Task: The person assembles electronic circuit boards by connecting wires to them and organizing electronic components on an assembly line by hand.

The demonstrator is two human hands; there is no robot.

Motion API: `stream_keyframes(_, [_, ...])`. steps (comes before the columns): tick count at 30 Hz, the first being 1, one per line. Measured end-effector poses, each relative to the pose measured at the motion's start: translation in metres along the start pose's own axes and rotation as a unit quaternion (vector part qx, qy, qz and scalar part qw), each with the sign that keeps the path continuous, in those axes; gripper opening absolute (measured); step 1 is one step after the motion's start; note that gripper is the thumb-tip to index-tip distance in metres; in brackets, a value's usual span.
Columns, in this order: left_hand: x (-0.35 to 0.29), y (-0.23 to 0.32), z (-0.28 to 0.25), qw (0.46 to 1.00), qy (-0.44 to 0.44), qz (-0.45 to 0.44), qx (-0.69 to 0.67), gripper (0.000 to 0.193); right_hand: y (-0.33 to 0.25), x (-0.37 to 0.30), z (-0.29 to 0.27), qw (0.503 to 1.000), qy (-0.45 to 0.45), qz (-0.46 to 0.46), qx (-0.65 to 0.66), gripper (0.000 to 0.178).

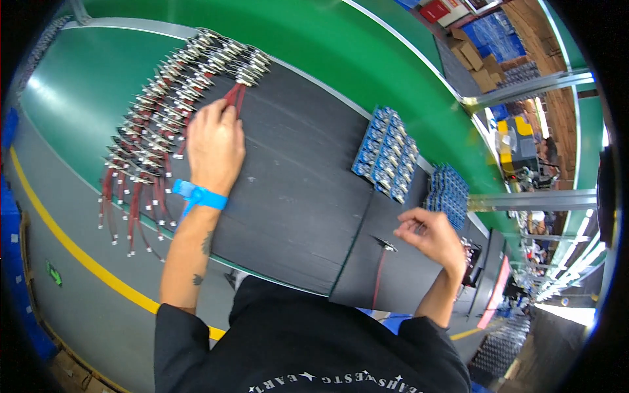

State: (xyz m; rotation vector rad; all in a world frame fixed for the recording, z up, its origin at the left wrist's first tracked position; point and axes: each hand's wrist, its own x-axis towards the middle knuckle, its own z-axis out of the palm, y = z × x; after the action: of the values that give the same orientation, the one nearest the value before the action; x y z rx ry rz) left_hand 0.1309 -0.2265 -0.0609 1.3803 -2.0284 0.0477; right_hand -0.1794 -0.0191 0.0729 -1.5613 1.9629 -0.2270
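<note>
At the far left of the black mat, my left hand, a blue strap around its wrist, closes around thin red wires. These wires run to the nearest end of a row of small metallic parts. Several such rows lie side by side, their red leads with white plugs hanging past the table's edge. My right hand hovers over the mat at the right, fingers loosely bent and apart, with nothing visible in them. Just left of it lies a single small part with one long red wire.
Beyond my right hand sits a panel of blue circuit boards, with a stack of similar blue boards beside it. Metal posts stand along the green bench's far side. Cardboard boxes are in the background.
</note>
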Motion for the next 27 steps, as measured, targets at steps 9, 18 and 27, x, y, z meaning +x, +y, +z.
stream_keyframes(9, [-0.001, 0.0, -0.003, 1.0, 0.02, -0.012, 0.012, 0.027, 0.042, -0.041, 0.057, 0.994, 0.1, 0.034, 0.034, 0.017])
stream_keyframes(18, [0.004, -0.015, -0.018, 0.978, 0.104, -0.143, -0.109, 0.024, -0.055, 0.06, 0.07, 0.945, 0.135, -0.25, 0.159, 0.009])
stream_keyframes(27, [0.014, -0.024, -0.027, 0.906, 0.137, -0.189, -0.353, 0.021, -0.156, 0.234, 0.135, 0.874, 0.351, -0.296, 0.157, 0.015])
